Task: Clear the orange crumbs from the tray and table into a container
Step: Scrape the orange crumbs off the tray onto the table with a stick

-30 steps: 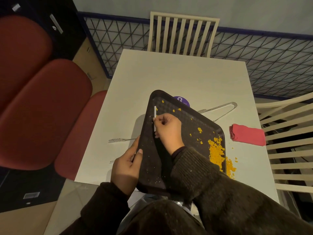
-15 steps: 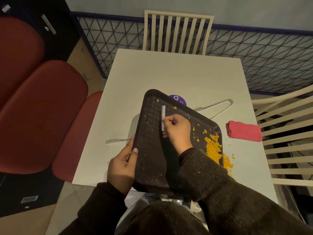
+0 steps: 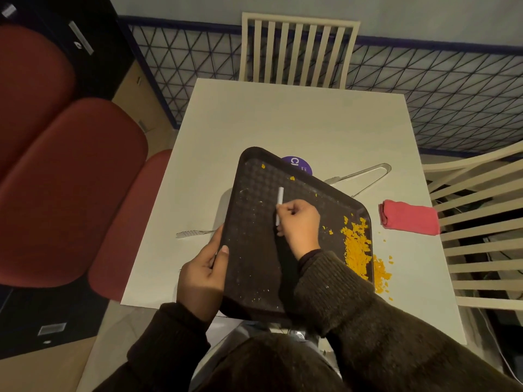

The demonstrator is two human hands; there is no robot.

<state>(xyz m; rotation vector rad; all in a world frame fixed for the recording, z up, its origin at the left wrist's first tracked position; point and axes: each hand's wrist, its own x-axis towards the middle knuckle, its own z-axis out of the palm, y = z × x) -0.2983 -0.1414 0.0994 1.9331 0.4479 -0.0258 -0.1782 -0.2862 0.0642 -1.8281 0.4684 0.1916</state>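
A dark brown tray (image 3: 254,222) lies tilted on the white table (image 3: 297,123), its left side raised. My left hand (image 3: 202,274) grips the tray's left rim. My right hand (image 3: 298,224) is over the tray's middle, closed on a thin white scraper (image 3: 279,202) held upright against the tray's floor. Orange crumbs (image 3: 356,244) are heaped along the tray's right edge, and more orange crumbs (image 3: 382,273) lie on the table just past that edge. A few stray orange bits sit near the tray's far rim. A shiny container (image 3: 294,333) shows under the tray's near edge, mostly hidden.
A folded pink cloth (image 3: 409,217) lies at the table's right edge. Metal tongs (image 3: 362,178) and a purple round sticker (image 3: 298,164) sit behind the tray. A fork (image 3: 195,233) lies left of it. Slatted chairs stand at the far and right sides, red seats to the left.
My right hand has swept the scraper rightward across the tray from near its left side to the middle. The orange pile is pushed tighter against the right edge. My left hand keeps its grip.
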